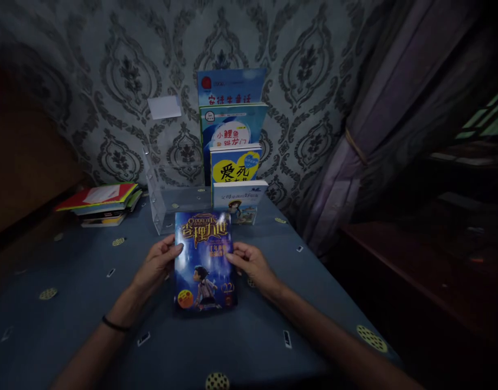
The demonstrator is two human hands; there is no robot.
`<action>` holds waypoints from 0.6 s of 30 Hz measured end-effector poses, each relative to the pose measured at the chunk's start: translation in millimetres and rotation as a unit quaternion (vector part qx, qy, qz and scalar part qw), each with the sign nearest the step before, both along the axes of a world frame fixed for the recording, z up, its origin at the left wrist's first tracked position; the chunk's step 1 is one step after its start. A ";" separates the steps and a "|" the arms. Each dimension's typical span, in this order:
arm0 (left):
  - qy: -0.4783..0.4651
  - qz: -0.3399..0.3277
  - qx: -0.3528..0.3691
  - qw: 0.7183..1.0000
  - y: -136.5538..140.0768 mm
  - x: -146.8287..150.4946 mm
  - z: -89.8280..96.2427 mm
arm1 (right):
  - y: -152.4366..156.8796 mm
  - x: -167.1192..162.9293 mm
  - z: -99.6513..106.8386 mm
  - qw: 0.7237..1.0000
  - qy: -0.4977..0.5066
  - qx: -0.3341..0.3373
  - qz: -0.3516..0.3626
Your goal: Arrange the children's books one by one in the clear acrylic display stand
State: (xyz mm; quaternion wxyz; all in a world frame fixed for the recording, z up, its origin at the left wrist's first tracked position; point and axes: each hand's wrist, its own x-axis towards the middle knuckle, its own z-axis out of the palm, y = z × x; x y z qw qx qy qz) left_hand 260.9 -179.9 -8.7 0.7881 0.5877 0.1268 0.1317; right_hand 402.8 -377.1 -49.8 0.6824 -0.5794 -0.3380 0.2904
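Observation:
Between my two hands is a blue book point(202, 265) with gold lettering and a cartoon boy on its cover, facing me. My left hand point(157, 262) grips its left edge, thumb on the cover and fingers behind. On the opposite edge my right hand point(254, 265) holds it the same way. Just beyond stands a clear stepped rack point(153, 189). Its right side carries a white-and-blue book point(240, 203), a yellow-heart book point(234, 168), a teal book point(234, 122) and a tall blue book point(232, 86), rising toward the back. The rack's left side shows no books.
A stack of books and folders point(104, 200) lies at the table's back left. The blue patterned tablecloth point(110, 303) covers the table, whose right edge runs diagonally. A white card point(164, 107) is at the patterned wall. A tied curtain point(354, 146) hangs right, above a dark red surface point(415, 271).

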 end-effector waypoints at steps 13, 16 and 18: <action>-0.035 -0.038 0.255 0.965 -3.7 -4.7 0.9 | -32.1 -8.1 11.5 0.964 -0.256 -0.021 -0.070; -0.031 -0.039 0.318 0.947 -4.5 -7.4 9.5 | -32.9 -7.2 13.9 0.958 -0.274 -0.025 -0.076; -0.032 -0.041 0.351 0.935 -4.0 -7.5 13.3 | -32.6 -5.3 15.8 0.956 -0.282 -0.020 -0.077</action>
